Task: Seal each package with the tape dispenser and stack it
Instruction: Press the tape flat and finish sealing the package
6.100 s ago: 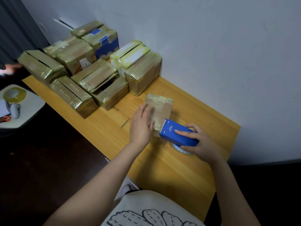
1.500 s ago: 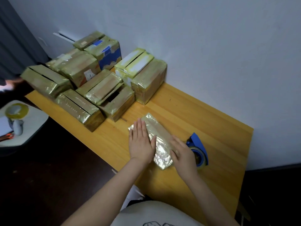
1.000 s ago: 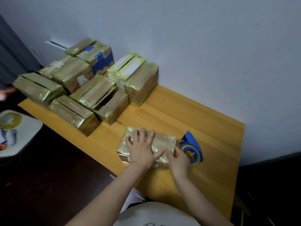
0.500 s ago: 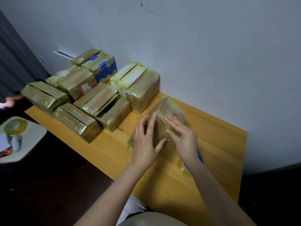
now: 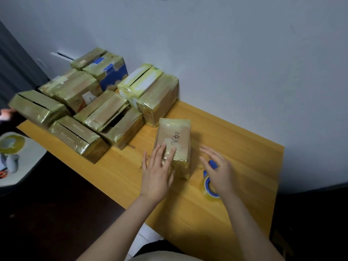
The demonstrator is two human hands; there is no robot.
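A small tape-wrapped package (image 5: pixel 174 140) with handwriting on its top lies flat on the wooden table (image 5: pixel 235 151). My left hand (image 5: pixel 157 173) rests on the package's near left corner with straight fingers. To the right of the package my right hand (image 5: pixel 217 169) hovers with spread fingers, holding nothing. Beneath that hand lies the blue tape dispenser (image 5: pixel 210 182) with its clear roll, partly hidden.
Several wrapped packages (image 5: pixel 105 117) are grouped at the table's far left, some stacked against the white wall (image 5: pixel 226 53). A small white side table (image 5: pixel 24 166) with a tape roll (image 5: pixel 11 145) stands at the left. The table's right edge borders a dark floor.
The package, held tilted up in both hands half a second ago, now lies flat with its written side up. My right hand has let go and moved right, over the dispenser.
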